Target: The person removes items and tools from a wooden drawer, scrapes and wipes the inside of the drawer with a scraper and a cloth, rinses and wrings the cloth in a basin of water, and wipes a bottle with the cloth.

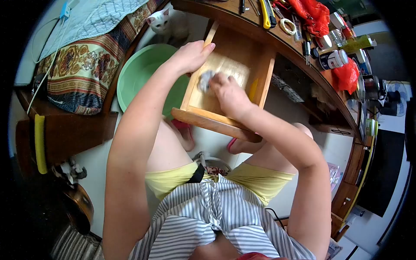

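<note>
A wooden drawer [216, 125] is pulled out of the desk in front of me, tilted slightly in view. My left hand [190, 56] grips its left side wall near the back, thumb over the top edge and the other fingers partly hidden. Inside the drawer, my right hand [230, 92] is closed on a crumpled grey-white cloth [206, 81], low over the bottom panel; both are blurred by motion. A yellow strip [254, 89] shows along the drawer's right inner side.
Left of the drawer stands a green basin [134, 82], with a white cat [167, 26] behind it. The desktop [242, 19] carries a yellow utility knife [267, 15], a tape roll [287, 27], red plastic bags [310, 15] and several bottles. A patterned bed cover [82, 65] lies at left.
</note>
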A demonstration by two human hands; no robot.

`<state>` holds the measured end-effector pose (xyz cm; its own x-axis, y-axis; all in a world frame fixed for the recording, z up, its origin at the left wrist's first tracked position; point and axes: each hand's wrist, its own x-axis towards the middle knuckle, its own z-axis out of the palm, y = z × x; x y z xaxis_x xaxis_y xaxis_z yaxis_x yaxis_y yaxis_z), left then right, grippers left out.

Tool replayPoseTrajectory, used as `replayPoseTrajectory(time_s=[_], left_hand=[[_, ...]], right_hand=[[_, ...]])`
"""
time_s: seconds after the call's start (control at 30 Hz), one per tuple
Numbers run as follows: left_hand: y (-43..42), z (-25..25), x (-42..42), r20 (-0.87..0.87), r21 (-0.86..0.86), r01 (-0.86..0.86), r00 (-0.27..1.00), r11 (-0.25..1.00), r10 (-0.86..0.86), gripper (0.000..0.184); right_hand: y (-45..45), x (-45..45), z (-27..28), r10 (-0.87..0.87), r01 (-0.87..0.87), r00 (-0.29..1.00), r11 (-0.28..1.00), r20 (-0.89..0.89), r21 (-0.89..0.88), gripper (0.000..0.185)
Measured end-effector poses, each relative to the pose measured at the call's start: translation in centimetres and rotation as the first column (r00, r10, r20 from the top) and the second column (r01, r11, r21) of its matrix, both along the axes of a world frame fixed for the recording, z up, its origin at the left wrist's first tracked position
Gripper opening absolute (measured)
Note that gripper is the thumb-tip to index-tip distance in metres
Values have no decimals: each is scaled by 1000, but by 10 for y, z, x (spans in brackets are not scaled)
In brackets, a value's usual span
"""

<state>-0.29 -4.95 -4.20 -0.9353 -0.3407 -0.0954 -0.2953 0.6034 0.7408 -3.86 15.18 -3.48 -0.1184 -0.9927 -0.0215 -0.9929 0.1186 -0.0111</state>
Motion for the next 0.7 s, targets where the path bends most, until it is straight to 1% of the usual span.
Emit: replayPoseTrajectory(time_s=[0.03, 0.1, 0.13, 0.17, 0.2, 0.23, 0.27, 0.3, 0.37, 0.4, 0.43, 0.5, 0.53, 0.57, 0.63, 0.67, 0.7], left_hand=[[2, 5, 3, -3, 34, -12, 1000, 999, 12, 57], [1, 18, 9, 115, 166, -9, 993, 986, -10, 59], [0, 23, 12, 175, 229, -18, 984, 973, -23, 62], [0, 24, 17, 180, 279, -12, 983, 960, -40, 65], [1, 24, 24, 188, 331, -10, 981, 944, -56, 71], [0, 25, 30, 195, 381, -6, 978, 925, -74, 78], [-5, 25, 32, 289, 433, 6, 946, 902, -145, 98], [-4, 27, 37, 283, 430, 54, 940, 901, -191, 100], [-3, 35, 44, 263, 418, 152, 923, 895, -280, 104], [-5, 39, 41, 298, 467, 141, 904, 873, -306, 117], [-6, 39, 41, 299, 482, 145, 900, 864, -318, 117], [-8, 39, 41, 293, 515, 155, 892, 843, -344, 118], [-8, 41, 42, 286, 493, 164, 897, 854, -338, 116], [-12, 40, 42, 266, 518, 173, 898, 837, -350, 115], [-18, 34, 43, 240, 571, 186, 894, 800, -379, 113], [-21, 33, 44, 240, 620, 133, 906, 773, -349, 106], [-24, 33, 45, 243, 664, 84, 916, 743, -321, 101]], right_hand=[[5, 2, -12, -90, 108, 971, 992, 223, -66, 31], [-1, -22, -4, -74, 111, 891, 992, 448, -57, 30], [-11, -43, -13, -148, 178, 888, 984, 436, -28, 30], [-22, -49, 7, -296, 351, 862, 934, 412, -63, 30], [-30, -65, -1, -276, 409, 867, 870, 415, -276, 31], [-41, -79, -7, -362, 492, 854, 795, 373, -355, 30], [-53, -89, -8, -465, 566, 802, 791, 374, -231, 30], [-61, -94, -7, -564, 633, 744, 767, 357, -107, 30], [-69, -87, -39, -567, 569, 822, 819, 50, -80, 32], [-71, -68, -20, -586, 586, 810, 810, 22, -25, 33], [-69, -63, -9, -568, 578, 802, 816, 184, -3, 33], [-61, -61, 4, -502, 557, 718, 830, 482, 36, 34], [-54, -58, 2, -446, 614, 702, 774, 556, -154, 34], [-48, -57, 2, -372, 637, 717, 694, 590, -336, 33], [-49, -50, 19, -241, 624, 751, 562, 615, -543, 30], [-55, -54, 17, -205, 557, 813, 547, 545, -625, 30], [-61, -56, 20, -223, 516, 842, 594, 490, -616, 33]])
